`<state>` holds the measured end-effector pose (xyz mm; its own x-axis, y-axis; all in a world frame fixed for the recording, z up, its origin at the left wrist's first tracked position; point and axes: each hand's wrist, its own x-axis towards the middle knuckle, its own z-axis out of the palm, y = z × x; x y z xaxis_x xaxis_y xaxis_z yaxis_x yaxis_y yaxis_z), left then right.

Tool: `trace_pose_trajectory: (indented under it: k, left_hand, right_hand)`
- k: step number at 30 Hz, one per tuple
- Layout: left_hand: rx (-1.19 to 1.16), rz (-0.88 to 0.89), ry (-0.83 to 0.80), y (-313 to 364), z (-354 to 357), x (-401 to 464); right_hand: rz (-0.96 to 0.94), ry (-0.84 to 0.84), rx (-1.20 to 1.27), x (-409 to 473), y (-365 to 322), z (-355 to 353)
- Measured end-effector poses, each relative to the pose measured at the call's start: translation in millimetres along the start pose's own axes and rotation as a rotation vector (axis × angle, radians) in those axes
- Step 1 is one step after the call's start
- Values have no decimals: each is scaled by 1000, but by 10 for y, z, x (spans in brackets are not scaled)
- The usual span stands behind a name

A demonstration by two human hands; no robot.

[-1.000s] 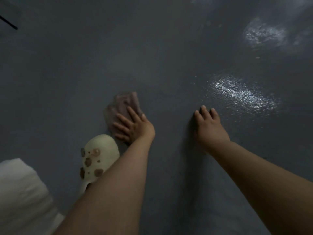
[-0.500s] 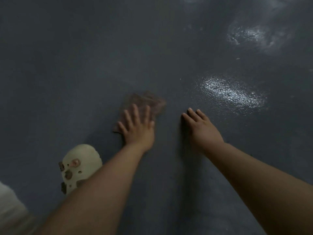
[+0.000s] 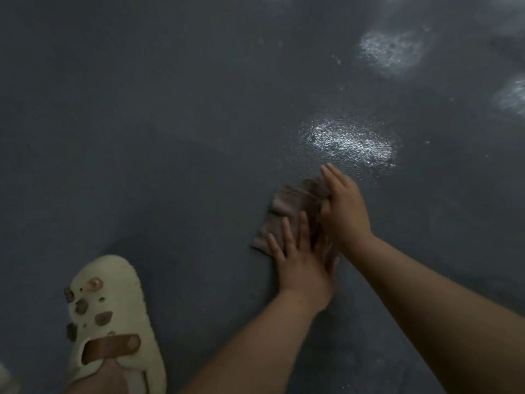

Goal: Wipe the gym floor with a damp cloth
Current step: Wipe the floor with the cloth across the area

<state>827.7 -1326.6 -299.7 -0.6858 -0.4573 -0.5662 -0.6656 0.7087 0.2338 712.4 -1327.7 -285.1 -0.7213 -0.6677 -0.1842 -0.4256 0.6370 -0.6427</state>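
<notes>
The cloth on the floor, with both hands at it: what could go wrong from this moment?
1. The cloth is bunched and folded, so it may wipe only a narrow strip unless spread flat.
2. The floor shines as if wet at the shiny patch just beyond the right hand; a palm could slip there.
3. The sandal stands close to the left hand; stepping onto a damp floor could leave marks or cause a slip.
</notes>
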Motion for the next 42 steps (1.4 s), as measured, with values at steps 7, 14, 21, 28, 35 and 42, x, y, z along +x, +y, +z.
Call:
trace_pose_trajectory:
  k: [7, 14, 21, 28, 35, 42]
  left_hand:
    - [-190, 254, 113, -514, -451, 58]
    - [42, 67, -13, -690, -541, -27]
    - [73, 119, -37, -238, -397, -62]
    - [34, 129, -4, -52, -423, 1]
    - [85, 183, -12, 222, -368, 72]
    - [290, 141, -83, 466, -261, 73]
  right_hand:
    - [-126, 128, -253, -451, 203, 251]
    - [3, -112, -547, -562, 112, 601]
    - [48, -127, -654, -300, 810, -104]
    - [346, 13, -441, -532, 861, -147]
    - [4, -163, -552, -1213, 927, 21]
    - [302, -119, -572, -474, 1463, -711]
